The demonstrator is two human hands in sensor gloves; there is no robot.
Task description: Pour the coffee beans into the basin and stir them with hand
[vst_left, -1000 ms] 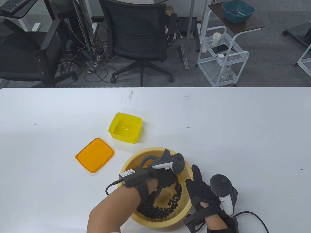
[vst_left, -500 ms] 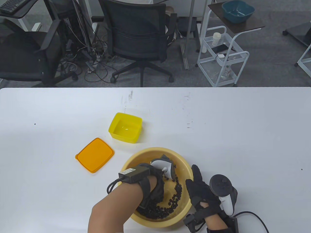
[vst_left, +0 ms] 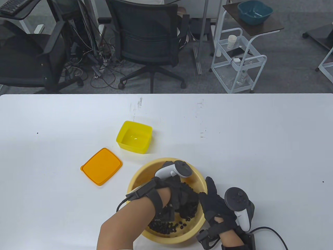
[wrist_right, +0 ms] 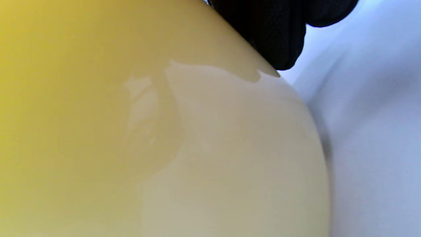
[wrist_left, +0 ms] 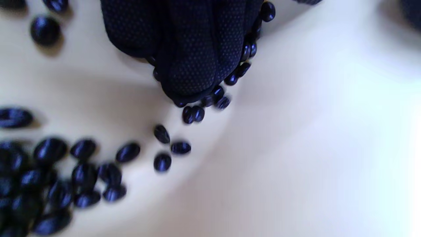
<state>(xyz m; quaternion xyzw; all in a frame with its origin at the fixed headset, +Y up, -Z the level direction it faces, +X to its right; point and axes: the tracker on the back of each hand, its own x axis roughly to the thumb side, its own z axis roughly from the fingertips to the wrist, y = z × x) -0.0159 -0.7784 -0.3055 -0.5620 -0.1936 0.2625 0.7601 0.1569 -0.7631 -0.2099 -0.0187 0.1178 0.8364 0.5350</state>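
Compared with the earlier table views, the left hand (vst_left: 179,194) has swept from the 9 o'clock side of the basin (vst_left: 138,174) toward its 3 o'clock wall, and its tracker (vst_left: 173,170) now points toward 2 o'clock. The coffee beans (vst_left: 188,205), earlier strung in a thin arc along the 3 to 6 o'clock wall, are now bunched in a heap at 3 to 4 o'clock, with a smaller patch at 6 o'clock. The heap's long axis follows the basin wall. In the left wrist view, the fingers (wrist_left: 194,56) lie extended and close together, tips on the basin floor, pushing beans (wrist_left: 194,113) without gripping any. The right hand (vst_left: 216,203) is unchanged: fingers straight and pressed flat against the outside of the basin at 3 o'clock, enclosing nothing. The basin sits at the 6 o'clock edge of the table (vst_left: 260,143). The yellow container (vst_left: 134,137) and orange lid (vst_left: 101,166) stand apart at 10 o'clock from it.
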